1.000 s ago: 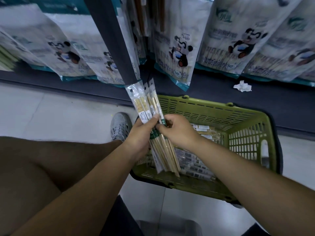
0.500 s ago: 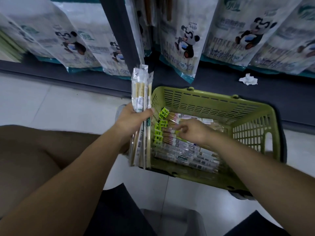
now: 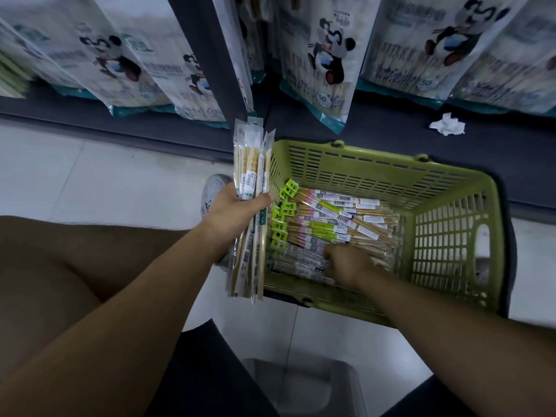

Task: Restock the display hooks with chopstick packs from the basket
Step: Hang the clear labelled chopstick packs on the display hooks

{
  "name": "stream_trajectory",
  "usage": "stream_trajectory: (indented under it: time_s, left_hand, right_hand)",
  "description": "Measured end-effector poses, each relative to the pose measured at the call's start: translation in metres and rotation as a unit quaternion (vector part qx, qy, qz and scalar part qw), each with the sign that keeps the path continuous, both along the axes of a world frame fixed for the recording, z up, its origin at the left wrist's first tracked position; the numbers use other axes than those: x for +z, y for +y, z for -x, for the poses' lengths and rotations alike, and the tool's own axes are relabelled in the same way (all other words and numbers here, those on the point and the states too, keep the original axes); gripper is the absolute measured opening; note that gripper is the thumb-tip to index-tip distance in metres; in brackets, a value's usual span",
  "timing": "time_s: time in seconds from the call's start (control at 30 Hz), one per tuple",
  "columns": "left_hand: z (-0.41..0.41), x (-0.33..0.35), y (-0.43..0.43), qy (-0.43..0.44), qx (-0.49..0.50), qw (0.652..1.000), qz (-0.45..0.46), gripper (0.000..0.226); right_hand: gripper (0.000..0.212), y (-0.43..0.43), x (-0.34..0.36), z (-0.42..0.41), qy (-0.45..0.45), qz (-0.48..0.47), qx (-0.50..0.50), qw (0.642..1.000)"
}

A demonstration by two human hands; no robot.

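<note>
My left hand (image 3: 237, 213) grips a bundle of several clear chopstick packs (image 3: 251, 164), held upright just left of the green plastic basket (image 3: 376, 165) on the floor. More chopstick packs (image 3: 334, 218) with green and pink labels lie flat inside the basket. My right hand (image 3: 349, 263) is down in the basket by its near wall, thumb and fingers curled round a clear pack (image 3: 301, 267) there. No display hooks show in this view.
Large panda-print bags (image 3: 326, 58) hang above a dark shelf base, split by a dark upright post (image 3: 210, 55). A crumpled tissue (image 3: 446, 124) lies on that base. My shoe (image 3: 214, 188) and bare thigh are to the left; a grey object (image 3: 301, 386) sits below.
My right hand left the bundle and dropped into the basket, moving to its near side. My left hand turned the bundle upright and shifted it left of the basket.
</note>
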State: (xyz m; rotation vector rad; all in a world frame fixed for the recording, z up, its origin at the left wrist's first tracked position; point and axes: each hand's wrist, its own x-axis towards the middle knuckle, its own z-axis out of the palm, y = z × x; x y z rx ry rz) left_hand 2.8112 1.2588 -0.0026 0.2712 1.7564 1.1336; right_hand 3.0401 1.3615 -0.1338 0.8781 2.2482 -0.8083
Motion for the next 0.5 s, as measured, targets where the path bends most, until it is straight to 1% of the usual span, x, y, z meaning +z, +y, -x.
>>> stream_trajectory:
  time_s: [0.1,0.17,0.33,0.4,0.5]
  left_hand:
    - [0.000,-0.001,0.000,0.001,-0.003,1.000,0.002,0.023]
    - [0.001,-0.001,0.001,0.000,-0.005,1.000,0.001,0.024]
    - [0.001,-0.001,0.000,-0.007,-0.009,1.000,0.000,0.030]
    - [0.001,-0.001,0.000,-0.004,-0.011,1.000,0.002,0.034]
    - [-0.001,0.002,0.001,0.000,-0.011,1.000,-0.005,0.031]
  right_hand:
    - [0.014,0.000,-0.002,0.000,0.014,0.001,-0.027,1.000]
    - [0.006,0.000,-0.004,0.000,0.013,0.003,-0.035,0.999]
    - [0.016,0.005,-0.005,0.000,0.025,0.030,-0.052,0.998]
    - [0.017,0.012,-0.001,-0.001,0.053,0.044,-0.068,0.995]
    - [0.015,0.030,0.019,0.005,0.128,0.057,-0.108,0.984]
